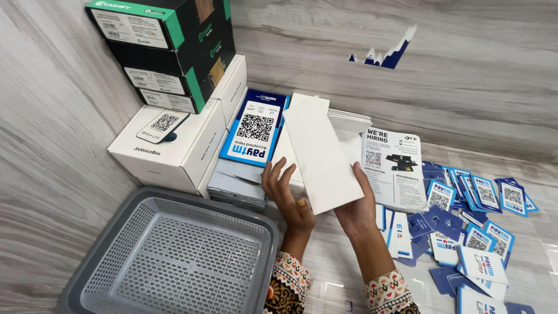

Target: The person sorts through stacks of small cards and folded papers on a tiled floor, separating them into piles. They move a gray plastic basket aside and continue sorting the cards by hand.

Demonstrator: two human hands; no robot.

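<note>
A plain white card, long and rectangular, is held tilted above the floor. My left hand supports its lower left edge with fingers spread. My right hand grips its lower right corner. Under the card lies a stack of white cards. Left of it rests a blue and white code placard on a pile of grey sheets. A printed white flyer lies to the right of the held card.
A grey perforated plastic basket stands at the lower left. White boxes with black and green boxes stacked on them fill the corner. Several small blue and white code cards are scattered at the right.
</note>
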